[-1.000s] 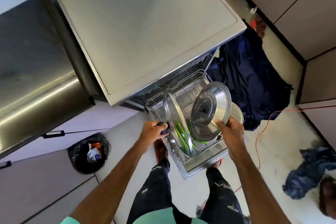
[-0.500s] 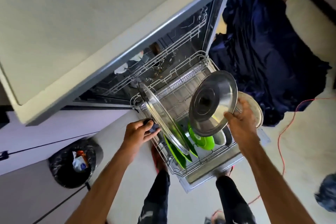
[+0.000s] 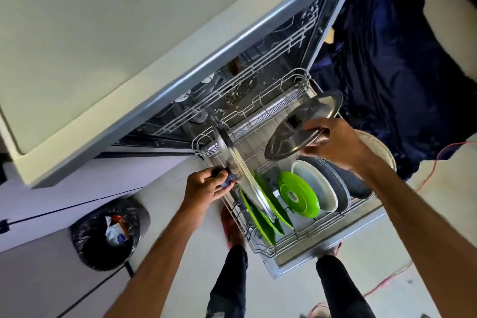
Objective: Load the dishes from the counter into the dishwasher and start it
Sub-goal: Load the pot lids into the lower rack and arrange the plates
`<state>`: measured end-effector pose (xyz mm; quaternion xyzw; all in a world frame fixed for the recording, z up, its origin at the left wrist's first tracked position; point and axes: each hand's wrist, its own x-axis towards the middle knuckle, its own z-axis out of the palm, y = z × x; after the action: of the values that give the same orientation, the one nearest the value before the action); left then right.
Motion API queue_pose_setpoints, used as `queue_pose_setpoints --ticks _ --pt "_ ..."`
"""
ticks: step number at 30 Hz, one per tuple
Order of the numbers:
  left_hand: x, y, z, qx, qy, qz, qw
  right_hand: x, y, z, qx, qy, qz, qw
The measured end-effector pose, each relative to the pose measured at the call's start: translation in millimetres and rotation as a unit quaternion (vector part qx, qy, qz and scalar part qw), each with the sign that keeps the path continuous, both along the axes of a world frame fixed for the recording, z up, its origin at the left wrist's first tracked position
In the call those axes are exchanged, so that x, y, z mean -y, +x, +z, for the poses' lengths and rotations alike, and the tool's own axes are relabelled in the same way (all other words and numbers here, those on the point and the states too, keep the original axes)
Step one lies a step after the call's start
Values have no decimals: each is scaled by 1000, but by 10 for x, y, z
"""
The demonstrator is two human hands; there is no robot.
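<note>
black bin bag (image 3: 108, 235) by cabinet; navy cloth (image 3: 392, 59), orange cord (image 3: 436, 162) on floor.

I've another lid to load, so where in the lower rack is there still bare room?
The rack is bare at the back, between the glass lid and the right wall, behind the small green plate and white plate. The front is crowded with large green plates and dark plates.

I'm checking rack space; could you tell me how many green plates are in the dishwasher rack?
3. The leftmost green plate and second green plate flank the glass lid; the third green plate stands further right beside the white plate. More may be hidden.
</note>
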<state>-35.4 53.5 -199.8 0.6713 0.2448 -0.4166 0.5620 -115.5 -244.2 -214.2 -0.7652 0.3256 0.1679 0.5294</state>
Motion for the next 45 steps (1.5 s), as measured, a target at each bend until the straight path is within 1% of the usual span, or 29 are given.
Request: queue_pose_setpoints --ticks 2,4,7,10,12,13,15,17,18,20,23,27,30,31,34,36,39,45 --pt "-49 38 -31 5 1 -7 1000 -8 87 -22 28 -91 49 994" --pt "-88 68 -54 10 2 -10 1000 -5 152 -45 91 -189 65 976" --pt "-144 97 -72 10 -11 -14 1000 31 206 -57 156 -253 86 951" --pt "-189 118 -120 12 -15 -24 1000 66 281 0 173 -291 122 933" --pt "-201 135 -148 16 -17 -32 999 100 358 96 141 -344 130 919" --pt "-208 140 -162 18 -18 -36 999 131 392 154 108 -377 145 908" --pt "-216 156 -190 21 -20 -42 999 216 476 251 37 -449 198 871" --pt "-222 171 -216 20 -20 -45 999 276 566 362 -5 -502 230 834" --pt "-225 177 -230 19 -20 -45 999 296 601 403 -16 -517 232 824" --pt "-223 187 -249 16 -20 -41 999 349 654 449 -58 -530 220 817" --pt "-203 191 -269 13 -14 -27 999 396 701 475 -118 -547 233 795" --pt "-173 197 -293 7 -5 -15 1000 469 708 373 -148 -546 234 791" --pt "-134 200 -300 13 0 -21 1000 596 675 257 -156 -539 231 794" --pt "-119 198 -307 17 2 -23 1000 647 665 227 -164 -532 222 801" --pt "-56 187 -334 22 -3 -30 999 804 607 76 -163 -476 140 853" --pt "2 172 -378 21 -8 -35 999 899 585 -58 -163 -448 97 874" --pt "90 178 -427 20 -12 -39 999 988 568 -236 -176 -427 83 883" --pt "252 247 -507 23 -23 -43 999 1028 652 -510 -161 -415 120 888"
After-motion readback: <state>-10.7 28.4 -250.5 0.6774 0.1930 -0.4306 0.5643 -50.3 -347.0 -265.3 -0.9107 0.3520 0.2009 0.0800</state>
